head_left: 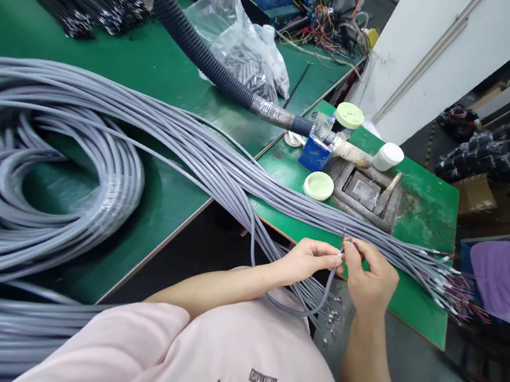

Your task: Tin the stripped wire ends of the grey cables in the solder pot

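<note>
With your left hand (311,261) you are gripping the end of a grey cable (328,288), thumb and forefinger closing on it. With your right hand (369,279) you are pinching the thin wires (344,233) at that end, your thumb and forefinger meeting; a few of them are sticking up above your fingertips. Your two hands are almost touching, and you are holding the cable end in front of your chest, by the near edge of the green board (426,208). Below your hands the cable is curving down and round towards your left, in front of your shirt (254,346).

Just beyond your hands, more cables (292,203) are running across the board, their ends fanning out over its right side. Another group is passing beneath your left arm, its ends hanging below your hands. On your left, a coil (116,195) is lying on the table (158,66).

Farther back on the board, a square pot (353,209) is sitting with a stick (386,195) resting across its corner. A pale green lid (318,186) is lying to its left, a white cup (389,157) is standing behind it, and a black hose (199,53) is reaching towards it beside a blue block (316,153).
</note>
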Available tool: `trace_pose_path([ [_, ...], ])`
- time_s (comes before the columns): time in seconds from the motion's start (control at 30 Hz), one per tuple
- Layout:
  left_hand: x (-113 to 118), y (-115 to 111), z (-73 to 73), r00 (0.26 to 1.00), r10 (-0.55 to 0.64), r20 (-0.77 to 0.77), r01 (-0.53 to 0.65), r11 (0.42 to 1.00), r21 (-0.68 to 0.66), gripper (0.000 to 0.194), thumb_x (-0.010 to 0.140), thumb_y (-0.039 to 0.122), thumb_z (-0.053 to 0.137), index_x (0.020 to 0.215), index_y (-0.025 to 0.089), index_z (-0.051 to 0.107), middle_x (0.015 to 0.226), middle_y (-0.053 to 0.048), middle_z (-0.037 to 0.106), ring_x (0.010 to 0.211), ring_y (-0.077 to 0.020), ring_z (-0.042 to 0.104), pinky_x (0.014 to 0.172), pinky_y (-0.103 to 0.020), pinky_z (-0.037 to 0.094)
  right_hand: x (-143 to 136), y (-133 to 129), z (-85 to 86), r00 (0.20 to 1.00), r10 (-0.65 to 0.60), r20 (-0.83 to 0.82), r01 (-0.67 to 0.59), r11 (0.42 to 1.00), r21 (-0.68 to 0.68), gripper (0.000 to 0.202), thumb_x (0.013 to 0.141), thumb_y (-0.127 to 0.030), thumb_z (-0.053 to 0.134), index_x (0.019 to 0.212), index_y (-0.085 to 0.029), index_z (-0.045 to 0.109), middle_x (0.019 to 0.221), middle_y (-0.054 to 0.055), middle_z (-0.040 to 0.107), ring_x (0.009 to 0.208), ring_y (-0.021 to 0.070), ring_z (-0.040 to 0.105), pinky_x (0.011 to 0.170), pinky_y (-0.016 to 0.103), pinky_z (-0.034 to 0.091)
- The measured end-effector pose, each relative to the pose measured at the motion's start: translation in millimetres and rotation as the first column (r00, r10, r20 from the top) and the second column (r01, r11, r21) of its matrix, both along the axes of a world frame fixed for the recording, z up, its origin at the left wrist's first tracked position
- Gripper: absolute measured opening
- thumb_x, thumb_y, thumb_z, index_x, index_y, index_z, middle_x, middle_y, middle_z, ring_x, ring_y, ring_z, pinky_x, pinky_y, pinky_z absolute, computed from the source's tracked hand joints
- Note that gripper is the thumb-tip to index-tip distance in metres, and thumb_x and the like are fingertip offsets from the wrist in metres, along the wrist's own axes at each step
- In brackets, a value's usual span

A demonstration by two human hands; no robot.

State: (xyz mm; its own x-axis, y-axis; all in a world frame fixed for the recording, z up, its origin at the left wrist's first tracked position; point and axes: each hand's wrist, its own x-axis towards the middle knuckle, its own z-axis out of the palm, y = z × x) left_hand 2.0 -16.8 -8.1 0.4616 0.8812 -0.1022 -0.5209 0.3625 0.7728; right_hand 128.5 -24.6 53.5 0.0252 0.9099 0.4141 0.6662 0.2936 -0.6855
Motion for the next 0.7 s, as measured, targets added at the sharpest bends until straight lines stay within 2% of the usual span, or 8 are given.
trace_pose_path([
  [0.17, -0.9, -8.4, -3.2, 0.998, -0.064, -0.006, 0.064, 0.998, -0.001, 0.039, 0.070, 0.044, 0.078, 0.088, 0.011, 0.073, 0.076, -0.005, 0.071, 0.074, -0.0126, 0.062, 0.080, -0.027, 0.045, 0.1, 12.2, 3.6, 0.942, -0.107, -0.318, 0.084, 0.993, -0.087, 0.016, 0.079, -0.028, 0.064, 0.068, -0.018, 0.072, 0.048, -0.003, 0.053, 0.045, 0.0103, 0.047, 0.047, 0.024, 0.039],
  [0.3, -3.7, -14.6, -9.6, 0.993, -0.111, -0.050, 0.107, 0.991, -0.080, 0.042, 0.069, 0.047, 0.078, 0.087, 0.010, 0.073, 0.073, -0.006, 0.071, 0.070, -0.0118, 0.061, 0.073, -0.025, 0.044, 21.9, 22.9, 14.6, 0.784, -0.087, -0.615, 0.188, 0.977, 0.101, 0.013, 0.078, -0.023, 0.064, 0.069, -0.018, 0.071, 0.040, -0.008, 0.040, 0.037, 0.0065, 0.032, 0.041, 0.022, 0.027],
  [0.37, -6.8, -13.5, -10.2, 0.993, -0.115, -0.041, 0.110, 0.989, -0.101, 0.043, 0.070, 0.048, 0.077, 0.089, 0.010, 0.073, 0.073, -0.006, 0.071, 0.068, -0.0114, 0.060, 0.072, -0.024, 0.044, 31.1, 20.8, 19.5, 0.847, -0.056, -0.528, 0.096, 0.994, 0.049, 0.011, 0.078, -0.024, 0.066, 0.073, -0.018, 0.073, 0.039, -0.008, 0.039, 0.036, 0.0062, 0.032, 0.040, 0.022, 0.025],
  [0.4, -8.5, -11.8, -9.7, 0.992, -0.119, -0.031, 0.116, 0.988, -0.100, 0.043, 0.071, 0.048, 0.077, 0.089, 0.010, 0.073, 0.073, -0.006, 0.071, 0.068, -0.0112, 0.060, 0.072, -0.024, 0.044, 33.4, 18.2, 20.9, 0.902, -0.022, -0.430, -0.002, 0.998, -0.056, 0.011, 0.078, -0.026, 0.068, 0.079, -0.018, 0.075, 0.039, -0.008, 0.040, 0.036, 0.0062, 0.033, 0.039, 0.022, 0.026],
  [0.47, -11.6, -7.8, -7.8, 0.988, -0.156, -0.009, 0.155, 0.985, -0.075, 0.041, 0.071, 0.048, 0.077, 0.087, 0.011, 0.073, 0.074, -0.005, 0.071, 0.068, -0.0108, 0.060, 0.072, -0.024, 0.045, 33.0, 12.1, 21.1, 0.961, 0.103, -0.258, -0.184, 0.931, -0.314, 0.021, 0.076, -0.028, 0.071, 0.094, -0.018, 0.076, 0.041, -0.008, 0.043, 0.038, 0.0064, 0.037, 0.040, 0.021, 0.030],
  [0.53, -13.5, -4.7, -6.2, 0.979, -0.203, 0.004, 0.203, 0.978, -0.047, 0.040, 0.070, 0.048, 0.078, 0.082, 0.011, 0.072, 0.072, -0.005, 0.070, 0.068, -0.0104, 0.060, 0.071, -0.023, 0.045, 27.8, 7.9, 19.1, 0.957, 0.206, -0.205, -0.280, 0.841, -0.463, 0.028, 0.077, -0.030, 0.070, 0.103, -0.019, 0.074, 0.044, -0.008, 0.049, 0.039, 0.0063, 0.040, 0.042, 0.021, 0.033],
  [0.6, -14.4, -3.5, -6.1, 0.969, -0.248, 0.002, 0.248, 0.968, -0.027, 0.040, 0.070, 0.049, 0.078, 0.082, 0.011, 0.072, 0.072, -0.004, 0.070, 0.068, -0.0104, 0.060, 0.071, -0.023, 0.044, 20.8, 7.1, 16.6, 0.951, 0.221, -0.214, -0.299, 0.828, -0.475, 0.020, 0.080, -0.032, 0.067, 0.094, -0.019, 0.075, 0.048, -0.006, 0.055, 0.040, 0.0064, 0.043, 0.041, 0.020, 0.033],
  [0.7, -15.3, -3.4, -7.2, 0.955, -0.297, -0.020, 0.297, 0.955, 0.006, 0.041, 0.071, 0.049, 0.077, 0.086, 0.011, 0.072, 0.074, -0.004, 0.070, 0.069, -0.0101, 0.060, 0.070, -0.023, 0.044, 10.9, 10.5, 13.3, 0.953, 0.170, -0.251, -0.269, 0.857, -0.440, 0.019, 0.080, -0.032, 0.066, 0.069, -0.017, 0.071, 0.048, -0.004, 0.057, 0.039, 0.0067, 0.044, 0.039, 0.020, 0.031],
])
